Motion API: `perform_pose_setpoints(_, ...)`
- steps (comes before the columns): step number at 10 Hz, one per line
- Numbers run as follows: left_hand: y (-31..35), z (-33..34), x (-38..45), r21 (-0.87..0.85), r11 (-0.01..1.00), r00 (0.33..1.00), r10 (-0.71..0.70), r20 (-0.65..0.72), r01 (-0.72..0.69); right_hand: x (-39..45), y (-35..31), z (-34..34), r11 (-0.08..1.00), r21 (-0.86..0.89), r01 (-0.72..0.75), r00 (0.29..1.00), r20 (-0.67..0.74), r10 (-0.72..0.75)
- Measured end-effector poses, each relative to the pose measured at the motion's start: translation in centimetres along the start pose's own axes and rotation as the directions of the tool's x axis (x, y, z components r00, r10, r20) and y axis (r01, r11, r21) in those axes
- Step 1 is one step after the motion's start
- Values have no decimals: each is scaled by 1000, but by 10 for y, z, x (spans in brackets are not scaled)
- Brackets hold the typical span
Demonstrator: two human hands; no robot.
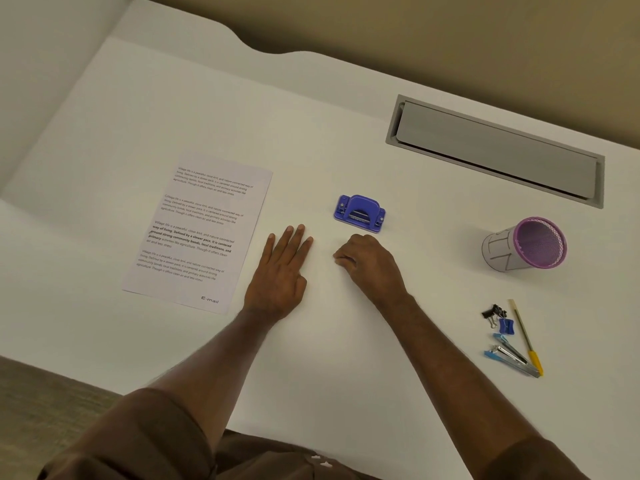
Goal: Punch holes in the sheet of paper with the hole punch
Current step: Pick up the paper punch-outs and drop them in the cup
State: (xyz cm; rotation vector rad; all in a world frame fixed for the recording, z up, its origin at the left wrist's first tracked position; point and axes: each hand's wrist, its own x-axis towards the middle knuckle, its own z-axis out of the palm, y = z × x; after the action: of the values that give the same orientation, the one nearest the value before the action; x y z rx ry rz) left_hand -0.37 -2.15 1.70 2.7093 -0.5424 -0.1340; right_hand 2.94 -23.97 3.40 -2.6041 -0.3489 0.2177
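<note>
A printed sheet of paper [199,233] lies flat on the white desk [329,358], left of centre. A small blue hole punch [359,213] stands on the desk to the right of the sheet. My left hand [280,275] rests flat on the desk with straight fingers, just right of the sheet's lower edge, touching neither sheet nor punch. My right hand [367,265] rests on the desk just in front of the punch, its fingers curled under and holding nothing.
A purple mesh pen cup [528,244] stands at the right. Near the right front lie binder clips [497,315], a blue stapler [512,356] and a yellow-tipped pen [526,336]. A grey cable hatch [495,150] is set into the desk at the back right.
</note>
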Motion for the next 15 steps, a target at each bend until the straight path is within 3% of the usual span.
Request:
perform_pose_setpoints(2, 1, -1, 0, -9, 1000, 1000, -2, 9, 3, -2, 4, 5, 920, -334, 205, 975, -19, -223)
perform_pose_setpoints(3, 1, -2, 0, -13, 1000, 1000, -6, 23, 7, -5, 5, 8, 866, -447, 226, 962, -39, -271)
perform_pose_setpoints(4, 0, -2, 1, -16, 1000, 999, -12, 38, 13, -1, 1, 6, 940, -330, 90, 987, -96, -128)
perform_pose_setpoints(5, 0, -2, 0, -15, 1000, 999, -19, 46, 19, 2, -3, -4, 950, 106, -293, 943, -132, 305)
perform_pose_setpoints(6, 1, -1, 0, -17, 1000, 999, -23, 40, 24, -3, -3, -39, 563, 714, -416, 780, -40, 625)
perform_pose_setpoints(7, -1, 1, -1, -2, 1000, 999, -23, 38, 23, -20, 15, -90, 353, 891, -286, 700, -57, 711)
perform_pose_setpoints(8, -3, 3, -1, 2, 1000, 1000, -6, 20, 6, -39, 47, -144, 386, 906, -174, 573, -225, 788)
perform_pose_setpoints(9, -4, 7, 0, -1, 1000, 1000, 6, -1, -6, -60, 89, -184, 598, 709, -373, 378, -473, 796)
perform_pose_setpoints(10, -6, 9, 0, -12, 1000, 1000, 10, -14, -10, -77, 116, -201, 648, 509, -567, 326, -583, 744)
perform_pose_setpoints(12, -5, 9, 1, -11, 1000, 1000, 12, -13, -12, -81, 139, -202, 635, 401, -660, 367, -566, 739)
perform_pose_setpoints(15, -5, 10, 0, -19, 1000, 999, 11, -35, -12, -77, 147, -199, 656, 312, -687, 413, -575, 706)
